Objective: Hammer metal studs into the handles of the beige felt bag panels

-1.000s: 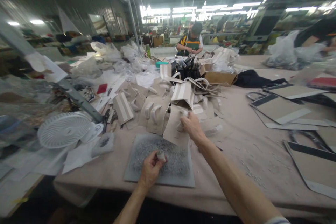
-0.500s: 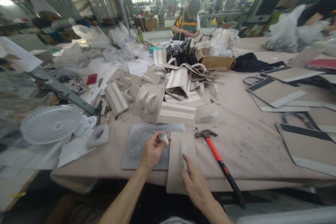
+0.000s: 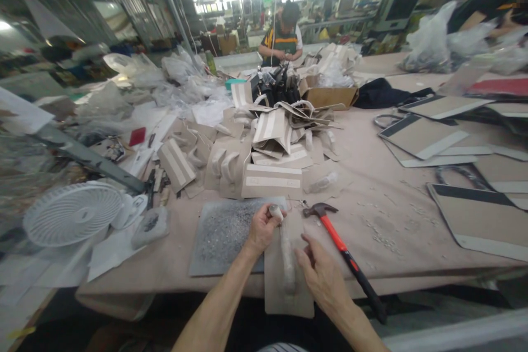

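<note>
Beige panel [image 3: 273,275] with a wrapped handle [image 3: 287,258], lying over the front edge of the tabletop [image 3: 358,148], seemingly overlapping the grey board [image 3: 225,236]. Now released by the right hand [image 3: 324,272], its fingers loosely spread beside the handle. Now reached by the left hand [image 3: 263,228], fingers pinching a small pale cylinder [image 3: 275,212] at the far end. Suggests positioning done. No readable brand on hammer [image 3: 350,261] or fan [image 3: 78,212]; only illegible marks on a pale strip [image 3: 273,180].

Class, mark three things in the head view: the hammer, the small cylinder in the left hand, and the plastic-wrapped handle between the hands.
Hammer [image 3: 350,260]: head view, on its grip.
Small cylinder [image 3: 275,212]: head view, near its upper end.
Plastic-wrapped handle [image 3: 289,261]: head view, midway along it.
</note>
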A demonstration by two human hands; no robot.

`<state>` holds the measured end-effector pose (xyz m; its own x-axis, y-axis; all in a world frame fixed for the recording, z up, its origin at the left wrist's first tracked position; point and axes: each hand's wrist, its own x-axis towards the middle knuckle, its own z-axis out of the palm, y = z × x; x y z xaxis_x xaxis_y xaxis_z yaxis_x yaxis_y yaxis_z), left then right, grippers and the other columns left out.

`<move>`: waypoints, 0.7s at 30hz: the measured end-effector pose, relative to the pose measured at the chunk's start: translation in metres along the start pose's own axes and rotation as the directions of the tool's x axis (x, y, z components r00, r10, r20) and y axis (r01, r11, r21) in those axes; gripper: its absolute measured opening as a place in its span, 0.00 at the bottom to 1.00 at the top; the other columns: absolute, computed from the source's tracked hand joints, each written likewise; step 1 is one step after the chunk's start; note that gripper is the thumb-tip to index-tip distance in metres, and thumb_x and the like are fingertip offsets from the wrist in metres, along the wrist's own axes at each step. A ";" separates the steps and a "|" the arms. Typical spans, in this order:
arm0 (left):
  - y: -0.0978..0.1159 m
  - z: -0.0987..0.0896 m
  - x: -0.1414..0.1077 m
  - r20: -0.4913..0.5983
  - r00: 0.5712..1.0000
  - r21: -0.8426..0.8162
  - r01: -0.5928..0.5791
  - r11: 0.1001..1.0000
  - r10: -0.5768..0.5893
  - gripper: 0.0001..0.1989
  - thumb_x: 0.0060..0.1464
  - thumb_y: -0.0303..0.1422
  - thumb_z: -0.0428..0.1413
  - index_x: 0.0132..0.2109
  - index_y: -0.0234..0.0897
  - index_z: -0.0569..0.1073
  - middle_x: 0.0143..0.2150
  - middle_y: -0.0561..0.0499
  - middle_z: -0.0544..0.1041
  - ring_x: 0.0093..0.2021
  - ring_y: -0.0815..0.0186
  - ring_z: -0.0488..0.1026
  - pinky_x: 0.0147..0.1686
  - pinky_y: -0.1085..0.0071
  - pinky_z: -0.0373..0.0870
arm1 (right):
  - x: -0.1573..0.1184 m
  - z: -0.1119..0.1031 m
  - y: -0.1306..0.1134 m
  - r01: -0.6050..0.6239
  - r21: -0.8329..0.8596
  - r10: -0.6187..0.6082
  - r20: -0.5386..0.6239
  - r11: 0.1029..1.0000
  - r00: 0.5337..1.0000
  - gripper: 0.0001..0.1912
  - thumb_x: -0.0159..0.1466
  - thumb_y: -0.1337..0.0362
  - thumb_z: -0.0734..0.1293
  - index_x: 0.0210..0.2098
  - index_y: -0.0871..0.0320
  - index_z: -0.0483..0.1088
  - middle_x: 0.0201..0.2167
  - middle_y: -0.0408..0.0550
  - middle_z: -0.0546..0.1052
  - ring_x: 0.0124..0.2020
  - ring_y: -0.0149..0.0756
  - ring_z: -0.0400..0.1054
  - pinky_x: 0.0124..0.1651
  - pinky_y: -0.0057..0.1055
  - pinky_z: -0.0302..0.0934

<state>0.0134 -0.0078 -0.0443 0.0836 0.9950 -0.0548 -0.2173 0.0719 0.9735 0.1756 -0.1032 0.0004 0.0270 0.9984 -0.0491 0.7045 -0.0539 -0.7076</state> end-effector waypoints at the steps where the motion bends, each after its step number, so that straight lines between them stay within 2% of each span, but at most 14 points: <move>1: 0.000 0.000 0.000 0.001 1.000 0.000 0.003 1.000 -0.003 0.18 0.48 0.38 0.65 0.43 0.34 0.72 0.39 0.43 0.83 0.39 0.61 0.80 0.39 0.70 0.73 | 0.007 -0.008 0.009 0.014 -0.089 -0.022 -0.088 0.996 0.996 0.24 0.67 0.52 0.56 0.53 0.60 0.68 0.36 0.53 0.75 0.37 0.43 0.70 0.43 0.38 0.64; 3: 0.002 0.001 0.000 -0.004 1.000 0.016 0.003 1.000 -0.003 0.17 0.47 0.37 0.64 0.43 0.34 0.72 0.39 0.43 0.83 0.38 0.61 0.79 0.37 0.71 0.72 | 0.018 -0.022 0.029 0.004 -0.312 -0.073 -0.208 0.950 0.975 0.20 0.66 0.55 0.58 0.50 0.61 0.69 0.40 0.58 0.74 0.42 0.47 0.68 0.46 0.41 0.62; 4: 0.003 0.001 -0.001 -0.006 1.000 0.032 -0.003 0.999 0.003 0.17 0.47 0.37 0.64 0.43 0.34 0.72 0.39 0.44 0.83 0.37 0.62 0.79 0.36 0.71 0.72 | 0.022 -0.027 0.040 -0.023 -0.415 -0.075 -0.219 0.910 0.973 0.19 0.65 0.57 0.59 0.50 0.62 0.69 0.42 0.60 0.73 0.43 0.49 0.67 0.46 0.42 0.62; 7: 0.005 0.003 -0.002 -0.004 1.000 0.096 -0.030 0.995 0.031 0.14 0.48 0.35 0.62 0.42 0.34 0.72 0.39 0.45 0.83 0.37 0.62 0.79 0.37 0.71 0.72 | 0.026 -0.037 0.066 -0.105 -0.587 0.035 -0.130 0.803 0.991 0.15 0.64 0.58 0.61 0.45 0.62 0.70 0.40 0.60 0.72 0.40 0.50 0.67 0.41 0.40 0.60; 9: 0.006 0.003 -0.002 0.001 0.999 0.148 -0.051 0.988 0.051 0.13 0.49 0.34 0.61 0.42 0.35 0.73 0.39 0.46 0.83 0.36 0.63 0.78 0.37 0.71 0.72 | 0.025 -0.039 0.073 -0.148 -0.572 0.120 -0.086 0.807 0.989 0.11 0.64 0.59 0.61 0.40 0.59 0.69 0.37 0.58 0.71 0.36 0.47 0.68 0.37 0.38 0.58; 11: 0.006 0.004 -0.002 0.003 0.998 0.182 -0.066 0.981 0.067 0.11 0.50 0.33 0.61 0.42 0.35 0.74 0.38 0.47 0.83 0.35 0.64 0.78 0.36 0.71 0.72 | 0.025 -0.041 0.072 -0.232 -0.394 0.216 -0.086 0.889 0.973 0.06 0.63 0.62 0.60 0.35 0.57 0.66 0.33 0.53 0.70 0.32 0.43 0.66 0.35 0.36 0.56; 12: 0.006 0.004 -0.002 0.001 0.998 0.188 -0.069 0.980 0.070 0.11 0.50 0.33 0.60 0.41 0.35 0.74 0.38 0.47 0.83 0.35 0.64 0.78 0.36 0.71 0.72 | 0.026 -0.042 0.069 -0.298 -0.225 0.293 -0.056 0.928 0.954 0.04 0.61 0.63 0.61 0.33 0.56 0.65 0.31 0.50 0.69 0.30 0.40 0.65 0.33 0.35 0.55; 13: 0.006 0.005 -0.002 -0.004 0.998 0.185 -0.067 0.981 0.069 0.11 0.50 0.33 0.60 0.41 0.36 0.74 0.38 0.47 0.83 0.36 0.63 0.78 0.36 0.71 0.72 | 0.027 -0.043 0.064 -0.368 -0.039 0.368 0.007 0.929 0.930 0.03 0.60 0.63 0.62 0.31 0.55 0.63 0.27 0.47 0.67 0.28 0.38 0.64 0.31 0.33 0.55; 15: 0.004 0.006 -0.002 -0.023 0.998 0.170 -0.056 0.984 0.061 0.11 0.50 0.32 0.60 0.42 0.36 0.73 0.39 0.47 0.83 0.37 0.62 0.79 0.38 0.70 0.72 | 0.029 -0.045 0.054 -0.484 0.257 0.445 0.197 0.836 0.873 0.06 0.57 0.60 0.63 0.29 0.53 0.60 0.22 0.41 0.64 0.23 0.34 0.61 0.28 0.31 0.55; 17: 0.002 0.007 -0.003 -0.043 0.997 0.179 -0.056 0.982 0.065 0.11 0.50 0.31 0.60 0.43 0.36 0.73 0.39 0.46 0.83 0.39 0.61 0.79 0.39 0.69 0.73 | 0.029 -0.046 0.044 -0.547 0.373 0.443 0.332 0.749 0.833 0.08 0.57 0.56 0.62 0.29 0.53 0.59 0.21 0.38 0.62 0.19 0.31 0.58 0.23 0.30 0.56; 19: 0.001 0.007 -0.004 -0.043 0.996 0.212 -0.070 0.975 0.081 0.11 0.50 0.30 0.60 0.42 0.37 0.73 0.39 0.47 0.83 0.39 0.61 0.79 0.39 0.69 0.73 | 0.028 -0.046 0.033 -0.568 0.417 0.438 0.370 0.709 0.819 0.10 0.57 0.54 0.60 0.30 0.53 0.58 0.21 0.36 0.61 0.16 0.28 0.54 0.19 0.28 0.55; 21: 0.001 0.006 -0.004 -0.022 0.995 0.242 -0.090 0.966 0.098 0.10 0.50 0.29 0.59 0.41 0.37 0.73 0.38 0.48 0.83 0.38 0.62 0.79 0.39 0.70 0.72 | 0.027 -0.048 0.021 -0.564 0.476 0.426 0.372 0.675 0.824 0.12 0.58 0.51 0.59 0.31 0.52 0.56 0.20 0.33 0.59 0.14 0.26 0.50 0.16 0.26 0.52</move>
<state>0.0192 -0.0118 -0.0416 0.0401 0.9985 0.0364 0.0182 -0.0371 0.9991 0.2251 -0.0770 0.0187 0.0586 0.7944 -0.6045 0.1221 -0.6067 -0.7855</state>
